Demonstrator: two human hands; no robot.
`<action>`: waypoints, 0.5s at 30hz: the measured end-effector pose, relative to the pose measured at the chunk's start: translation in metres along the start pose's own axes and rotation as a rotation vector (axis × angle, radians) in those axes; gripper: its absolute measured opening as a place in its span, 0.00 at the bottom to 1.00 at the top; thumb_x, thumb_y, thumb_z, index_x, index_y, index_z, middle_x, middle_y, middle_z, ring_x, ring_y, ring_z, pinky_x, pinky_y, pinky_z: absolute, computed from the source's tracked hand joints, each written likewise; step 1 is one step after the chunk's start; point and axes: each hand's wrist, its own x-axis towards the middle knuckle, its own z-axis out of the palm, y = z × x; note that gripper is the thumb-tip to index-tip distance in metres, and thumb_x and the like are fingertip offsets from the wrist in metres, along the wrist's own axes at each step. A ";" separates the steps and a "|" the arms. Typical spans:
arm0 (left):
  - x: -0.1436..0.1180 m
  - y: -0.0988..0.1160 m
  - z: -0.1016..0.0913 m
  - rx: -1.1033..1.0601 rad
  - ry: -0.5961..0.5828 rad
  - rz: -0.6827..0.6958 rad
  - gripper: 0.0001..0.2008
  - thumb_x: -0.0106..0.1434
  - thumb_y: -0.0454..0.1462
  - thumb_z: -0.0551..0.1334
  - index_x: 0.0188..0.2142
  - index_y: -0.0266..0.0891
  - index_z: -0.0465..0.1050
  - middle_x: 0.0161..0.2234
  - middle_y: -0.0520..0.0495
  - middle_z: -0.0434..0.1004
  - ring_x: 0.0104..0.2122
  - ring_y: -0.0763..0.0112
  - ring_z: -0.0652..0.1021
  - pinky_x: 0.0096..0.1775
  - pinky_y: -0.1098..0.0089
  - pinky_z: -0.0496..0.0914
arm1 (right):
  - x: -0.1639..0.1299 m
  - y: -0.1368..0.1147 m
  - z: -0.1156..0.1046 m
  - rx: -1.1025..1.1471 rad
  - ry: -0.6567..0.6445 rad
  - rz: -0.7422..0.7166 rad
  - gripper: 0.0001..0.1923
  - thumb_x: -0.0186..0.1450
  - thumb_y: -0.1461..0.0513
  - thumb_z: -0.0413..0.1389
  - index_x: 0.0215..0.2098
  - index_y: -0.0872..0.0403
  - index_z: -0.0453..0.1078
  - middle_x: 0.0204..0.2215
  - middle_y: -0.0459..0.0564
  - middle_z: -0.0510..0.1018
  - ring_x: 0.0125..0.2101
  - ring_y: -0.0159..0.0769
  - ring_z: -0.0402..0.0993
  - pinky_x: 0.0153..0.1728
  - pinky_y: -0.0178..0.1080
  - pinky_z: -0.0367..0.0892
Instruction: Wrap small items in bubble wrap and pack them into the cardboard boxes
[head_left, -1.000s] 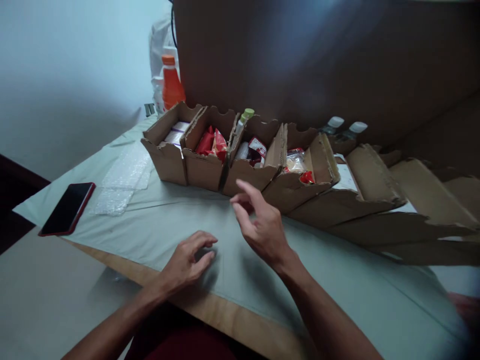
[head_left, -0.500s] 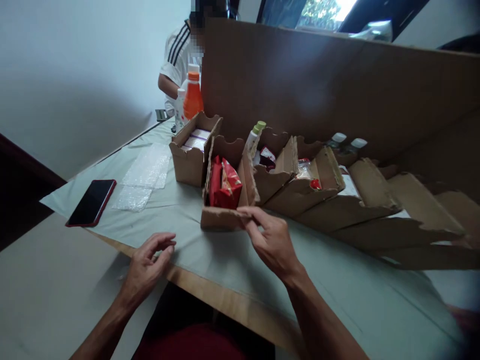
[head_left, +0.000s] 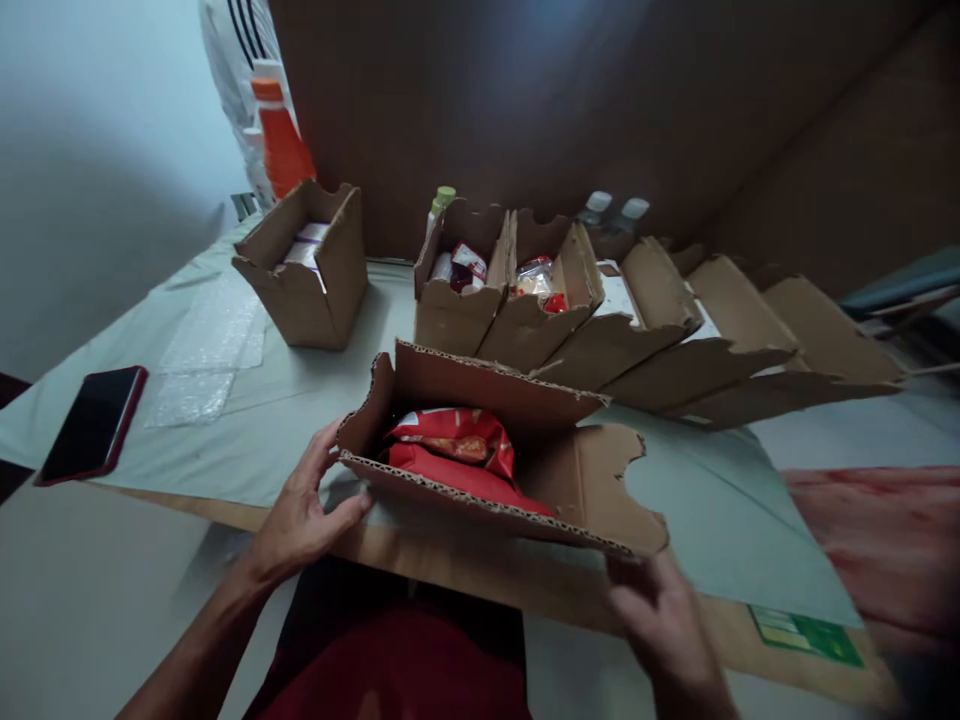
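A cardboard box (head_left: 480, 510) with scalloped ends lies lengthwise in front of me at the table's near edge. Inside it are red snack packets (head_left: 450, 445), one with food pictured on it. My left hand (head_left: 307, 510) grips the box's left end, fingers on the far side and thumb toward the front. At the right end, my right hand (head_left: 652, 610) holds the box from below its rim; this hand is blurred and its fingertips are hidden.
Another box (head_left: 307, 315) holding small white packs stands at left. A row of boxes (head_left: 457, 320) with packaged goods runs rightward behind. A phone (head_left: 94, 420), bubble wrap (head_left: 214, 340) and an orange bottle (head_left: 281, 145) are at left. A tall cardboard panel (head_left: 525, 100) rises behind.
The box with red packets has come out of the row toward me and turned sideways. My left hand has reached its left end; my right hand has moved right with it. The view has shifted.
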 end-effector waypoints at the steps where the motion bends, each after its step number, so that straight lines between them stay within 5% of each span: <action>1: 0.001 0.001 0.004 0.018 -0.024 -0.010 0.27 0.62 0.44 0.66 0.60 0.44 0.69 0.59 0.40 0.73 0.58 0.53 0.75 0.60 0.54 0.71 | -0.005 0.003 0.008 -0.042 -0.041 -0.002 0.33 0.56 0.45 0.66 0.56 0.51 0.74 0.49 0.60 0.83 0.47 0.54 0.82 0.43 0.50 0.79; 7: 0.028 0.016 0.031 0.034 0.000 -0.057 0.13 0.62 0.42 0.63 0.43 0.39 0.74 0.39 0.44 0.80 0.41 0.59 0.81 0.42 0.62 0.78 | 0.027 0.005 0.034 -0.197 -0.027 0.040 0.20 0.62 0.46 0.60 0.41 0.52 0.77 0.39 0.57 0.85 0.43 0.53 0.81 0.49 0.52 0.74; 11: 0.075 0.021 0.055 -0.058 -0.016 0.084 0.19 0.60 0.41 0.64 0.50 0.39 0.72 0.47 0.44 0.80 0.45 0.61 0.80 0.47 0.63 0.77 | 0.076 0.016 0.028 -0.178 0.060 0.041 0.19 0.59 0.47 0.60 0.37 0.52 0.74 0.35 0.56 0.84 0.38 0.50 0.80 0.42 0.49 0.74; 15: 0.104 0.006 0.077 -0.093 -0.057 0.067 0.28 0.60 0.39 0.61 0.60 0.39 0.67 0.54 0.42 0.77 0.49 0.60 0.78 0.50 0.59 0.76 | 0.090 0.034 0.031 -0.078 0.067 0.077 0.23 0.61 0.49 0.59 0.48 0.53 0.72 0.41 0.56 0.83 0.38 0.44 0.80 0.41 0.46 0.74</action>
